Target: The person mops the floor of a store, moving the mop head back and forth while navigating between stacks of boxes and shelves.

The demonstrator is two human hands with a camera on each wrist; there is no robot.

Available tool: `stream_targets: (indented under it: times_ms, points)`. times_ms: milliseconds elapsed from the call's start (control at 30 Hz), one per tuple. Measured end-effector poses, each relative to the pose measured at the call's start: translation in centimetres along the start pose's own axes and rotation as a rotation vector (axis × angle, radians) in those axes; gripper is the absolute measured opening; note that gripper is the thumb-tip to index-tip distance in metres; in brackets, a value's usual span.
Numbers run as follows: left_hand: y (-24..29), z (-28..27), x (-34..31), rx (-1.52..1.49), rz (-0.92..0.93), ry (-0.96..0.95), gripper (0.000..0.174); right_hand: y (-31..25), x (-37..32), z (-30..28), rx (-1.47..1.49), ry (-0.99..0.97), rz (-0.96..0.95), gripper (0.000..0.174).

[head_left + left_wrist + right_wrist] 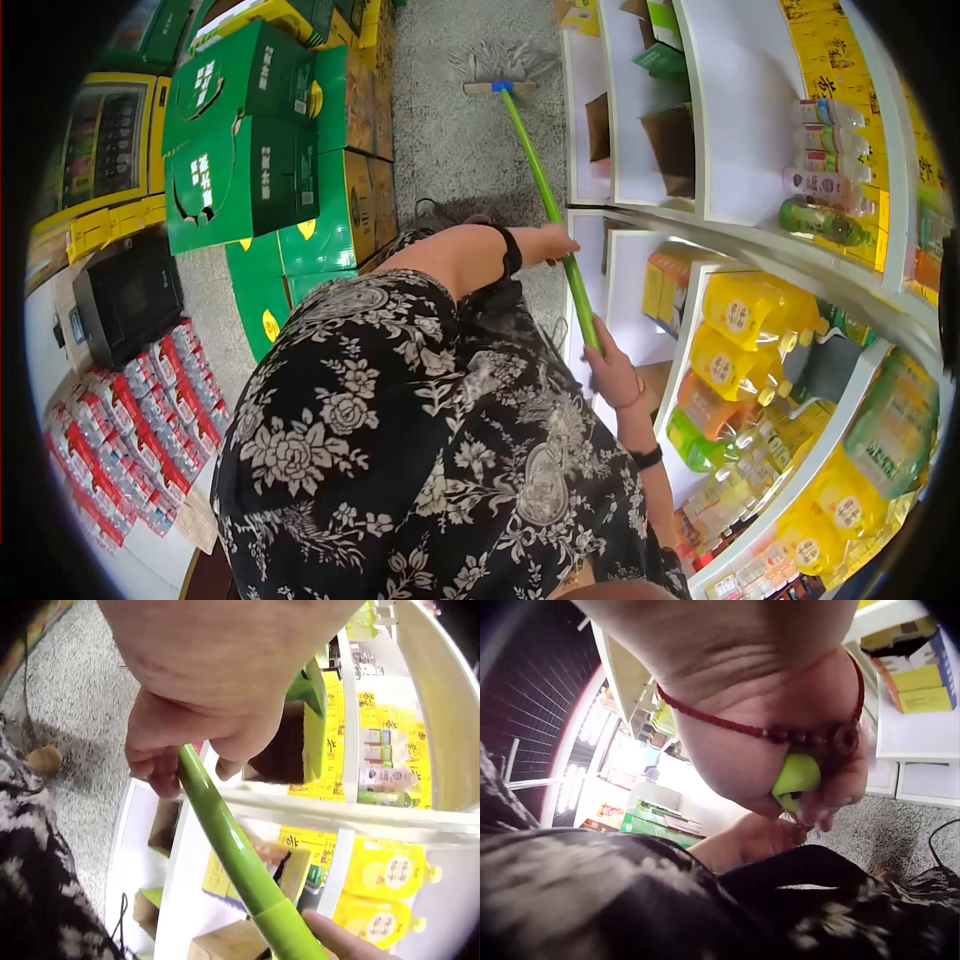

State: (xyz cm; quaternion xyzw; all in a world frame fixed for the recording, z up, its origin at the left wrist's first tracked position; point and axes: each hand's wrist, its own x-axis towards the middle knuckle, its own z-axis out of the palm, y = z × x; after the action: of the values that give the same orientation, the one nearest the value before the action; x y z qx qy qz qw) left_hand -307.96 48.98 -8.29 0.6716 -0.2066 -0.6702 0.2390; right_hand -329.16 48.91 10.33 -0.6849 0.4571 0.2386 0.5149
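Observation:
A mop with a long green handle (540, 178) slants across the head view. Its grey strand head (497, 62), joined by a blue clamp, lies on the speckled floor at the far end. My left hand (545, 244) grips the handle around its middle; the left wrist view shows those fingers (162, 761) curled over the green tube. Lower down, near the handle's end, my right hand (614, 368) is wrapped round it. From the right wrist, the green end cap (798, 777) pokes out of that fist, beside a red bead bracelet (780, 735).
Green cartons (243, 170) are stacked along the left of the aisle. White shelves (640, 205) line the right, holding yellow bottles (735, 310) and smaller drinks. Red-and-white bottle packs (135, 430) and a black box (130, 298) sit at lower left.

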Motion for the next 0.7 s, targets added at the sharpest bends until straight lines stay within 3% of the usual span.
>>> stream_targets:
  times_ms: [33,100,233,367,533,700]
  points:
    - [-0.2,0.7,-1.3,0.003,0.0,0.006,0.048,0.9,-1.3,-0.1,-0.068,0.016,0.008,0.053]
    - [-0.5,2.5,-3.2,0.182,-0.041,-0.269,0.047,3.2,-4.7,-0.2,-0.063,0.048,-0.071,0.052]
    - [-0.6,3.0,-2.4,0.113,-0.055,-0.294,0.052,3.5,-5.8,-0.1,-0.007,0.141,-0.199,0.051]
    - [-0.4,0.7,0.4,0.11,-0.05,-0.192,0.053,1.3,-2.1,-0.7,-0.001,0.204,-0.272,0.049]
    - [3.0,-8.3,2.2,-0.15,-0.07,0.089,0.048,-6.5,7.3,-2.0,-0.08,0.134,-0.245,0.051]
    - [7.2,-22.9,7.3,-0.099,-0.029,0.225,0.042,-19.5,18.8,-3.9,-0.266,0.04,-0.301,0.058]
